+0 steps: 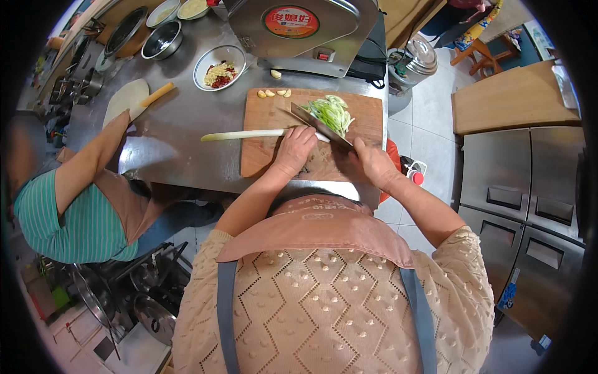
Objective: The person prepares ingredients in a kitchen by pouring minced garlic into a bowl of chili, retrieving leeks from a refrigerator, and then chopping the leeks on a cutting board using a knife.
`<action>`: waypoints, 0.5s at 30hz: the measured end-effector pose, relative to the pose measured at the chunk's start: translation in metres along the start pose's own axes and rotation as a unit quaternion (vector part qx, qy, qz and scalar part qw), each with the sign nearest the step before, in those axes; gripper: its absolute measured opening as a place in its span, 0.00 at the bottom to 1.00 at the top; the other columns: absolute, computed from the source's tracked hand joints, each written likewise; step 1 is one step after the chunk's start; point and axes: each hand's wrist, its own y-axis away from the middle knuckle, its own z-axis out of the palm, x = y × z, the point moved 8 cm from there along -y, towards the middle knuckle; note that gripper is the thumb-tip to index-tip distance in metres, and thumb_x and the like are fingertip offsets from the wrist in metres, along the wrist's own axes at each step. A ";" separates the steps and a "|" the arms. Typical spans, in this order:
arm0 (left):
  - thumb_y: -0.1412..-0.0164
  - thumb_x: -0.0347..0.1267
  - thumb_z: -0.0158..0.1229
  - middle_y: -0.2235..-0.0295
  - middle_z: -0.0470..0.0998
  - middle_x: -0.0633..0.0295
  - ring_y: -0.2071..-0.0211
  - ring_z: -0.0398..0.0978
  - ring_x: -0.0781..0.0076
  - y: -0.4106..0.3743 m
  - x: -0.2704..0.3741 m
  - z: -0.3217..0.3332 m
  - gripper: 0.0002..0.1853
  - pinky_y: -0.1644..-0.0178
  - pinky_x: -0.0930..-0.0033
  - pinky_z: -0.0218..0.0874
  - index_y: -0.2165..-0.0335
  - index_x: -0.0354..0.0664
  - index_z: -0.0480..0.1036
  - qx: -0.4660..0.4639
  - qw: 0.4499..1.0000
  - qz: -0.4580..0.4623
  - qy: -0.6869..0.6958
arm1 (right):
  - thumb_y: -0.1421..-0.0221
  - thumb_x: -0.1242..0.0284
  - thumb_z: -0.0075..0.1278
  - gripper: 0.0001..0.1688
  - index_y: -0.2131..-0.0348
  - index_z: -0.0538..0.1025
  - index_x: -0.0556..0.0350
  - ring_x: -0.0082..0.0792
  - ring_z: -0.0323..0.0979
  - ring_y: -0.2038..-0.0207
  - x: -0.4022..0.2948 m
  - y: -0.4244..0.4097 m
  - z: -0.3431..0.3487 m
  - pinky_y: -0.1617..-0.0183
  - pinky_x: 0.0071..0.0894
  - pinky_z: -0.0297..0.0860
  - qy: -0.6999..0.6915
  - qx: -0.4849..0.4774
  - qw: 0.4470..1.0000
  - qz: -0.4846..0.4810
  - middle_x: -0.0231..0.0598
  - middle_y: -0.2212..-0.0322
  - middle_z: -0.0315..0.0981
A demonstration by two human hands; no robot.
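Observation:
A long leek or large scallion stalk [238,135] lies across the left edge of a wooden cutting board [261,161]. My left hand [297,147] presses it down near its cut end, fingers bent. In my right hand [374,161] is the handle of a cleaver [322,125], its blade slanting across the stalk just right of my left fingers. Sliced green and white pieces [329,112] are heaped on the blade's far side. Several peeled garlic cloves [274,93] sit along the board's far left edge.
A bowl of chopped garlic and red chili [219,75] stands beyond the board, near a steel machine [303,32]. One clove [275,74] lies before the machine. At left, a co-worker's hand [125,117] touches flattened dough [126,100] beside a rolling pin [157,94]. A metal bowl [162,40] stands farther back.

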 end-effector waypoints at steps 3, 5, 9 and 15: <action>0.50 0.28 0.51 0.59 0.72 0.61 0.54 0.69 0.63 0.001 -0.002 -0.001 0.08 0.51 0.62 0.60 0.68 0.41 0.70 0.002 1.000 -0.010 0.005 | 0.40 0.73 0.41 0.09 0.62 0.62 0.61 0.58 0.75 0.69 -0.002 0.004 -0.017 0.66 0.53 0.70 0.005 -0.003 1.000 -0.008 0.58 0.75 0.74; 0.50 0.28 0.52 0.60 0.73 0.61 0.55 0.70 0.63 0.001 -0.004 -0.002 0.07 0.51 0.63 0.61 0.69 0.41 0.70 -0.001 1.000 -0.025 0.006 | 0.40 0.73 0.41 0.09 0.62 0.62 0.61 0.58 0.75 0.69 -0.009 0.016 -0.029 0.65 0.54 0.69 0.004 -0.013 1.000 -0.012 0.58 0.75 0.75; 0.51 0.27 0.55 0.61 0.74 0.61 0.55 0.71 0.62 -0.002 -0.001 -0.003 0.06 0.52 0.62 0.62 0.70 0.41 0.72 0.012 1.000 -0.021 0.005 | 0.38 0.72 0.39 0.10 0.62 0.62 0.62 0.60 0.74 0.68 0.001 0.006 0.002 0.64 0.55 0.69 -0.028 -0.010 1.000 0.002 0.61 0.74 0.74; 0.51 0.26 0.55 0.62 0.74 0.61 0.56 0.71 0.61 0.002 -0.003 -0.003 0.06 0.53 0.61 0.63 0.70 0.40 0.72 0.012 0.999 -0.029 0.010 | 0.39 0.72 0.41 0.11 0.60 0.62 0.61 0.61 0.74 0.69 -0.004 0.007 -0.013 0.66 0.53 0.69 -0.032 -0.013 0.999 -0.011 0.60 0.74 0.74</action>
